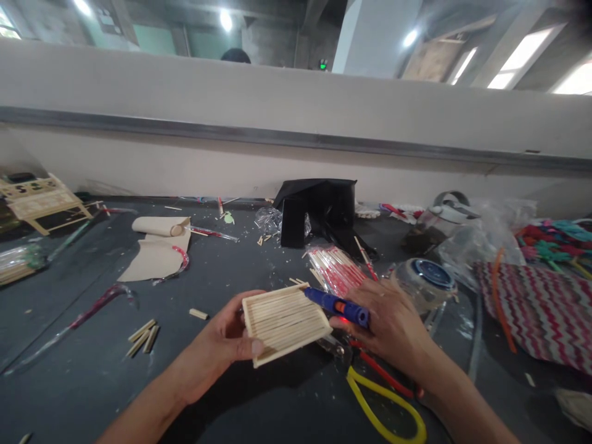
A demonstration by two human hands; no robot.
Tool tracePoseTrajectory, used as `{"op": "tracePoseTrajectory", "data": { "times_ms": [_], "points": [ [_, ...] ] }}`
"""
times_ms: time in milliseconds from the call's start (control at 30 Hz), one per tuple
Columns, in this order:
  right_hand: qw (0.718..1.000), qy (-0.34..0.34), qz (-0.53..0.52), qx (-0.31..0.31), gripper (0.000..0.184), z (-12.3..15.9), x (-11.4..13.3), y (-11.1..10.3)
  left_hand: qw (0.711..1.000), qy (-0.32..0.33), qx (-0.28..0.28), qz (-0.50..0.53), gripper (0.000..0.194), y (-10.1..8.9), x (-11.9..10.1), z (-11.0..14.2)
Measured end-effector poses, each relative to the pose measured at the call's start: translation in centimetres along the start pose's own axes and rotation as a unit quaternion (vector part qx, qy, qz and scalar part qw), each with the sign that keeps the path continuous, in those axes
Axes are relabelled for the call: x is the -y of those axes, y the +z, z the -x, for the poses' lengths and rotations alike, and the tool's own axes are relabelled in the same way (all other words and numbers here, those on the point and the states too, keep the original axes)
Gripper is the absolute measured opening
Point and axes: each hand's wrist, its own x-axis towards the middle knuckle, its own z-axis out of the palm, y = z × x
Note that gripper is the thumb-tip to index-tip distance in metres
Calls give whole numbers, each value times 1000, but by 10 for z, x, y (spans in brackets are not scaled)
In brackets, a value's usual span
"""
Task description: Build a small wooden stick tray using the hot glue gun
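A shallow tray of pale wooden sticks (287,327) is held up over the table, just in front of the person. The left hand (224,342) is clamped on its left end, thumb over the near rim. The right hand (393,314) is closed around a blue glue gun (335,305), its tip at the tray's far right corner.

Beneath and beside the right hand lie a yellow handle loop (354,380) and a red handle (383,371); beyond the tray is a packet of red-and-white sticks (335,268). The dark grey table (69,376) is littered with pale crumbs and cut stick pieces (143,336). To the left, a half-unrolled brown paper (160,246) and, farther off, a small wooden model (44,200); to the right, a clear container with a blue end (432,274) and a zigzag cloth (539,308).

A black box-like object (314,209) stands near the pale partition (277,92) — a grey rail (254,132) runs along it. Over its top show a person's dark hair (235,56), bright lamps, a pale pillar (370,37) and slanting windows.
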Motion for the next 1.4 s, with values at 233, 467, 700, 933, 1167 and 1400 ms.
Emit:
{"op": "tracePoseTrajectory", "data": {
  "times_ms": [233, 467, 700, 933, 1167, 1400],
  "points": [
    [1000, 9, 8, -6, 45, 2, -2, 1, 1000, 4, -4, 4, 66, 0, 0, -1],
    [1000, 26, -10, -1, 33, 4, -2, 3, 1000, -1, -4, 1, 65, -1, 0, -1],
    [992, 23, -121, -9, 22, 2, 2, 6, 1000, -6, -6, 18, 67, -1, -1, -1],
    [977, 34, -209, -28, 18, 4, 11, 4, 1000, -9, -4, 15, 65, 0, 3, 0],
    [967, 14, -256, 7, 24, 1, 29, -1, 1000, 7, 11, 21, 66, 2, 12, -2],
    [967, 4, -253, 11, 39, 0, 32, 4, 999, 6, 26, 31, 67, 2, 13, -1]
  ]
}}
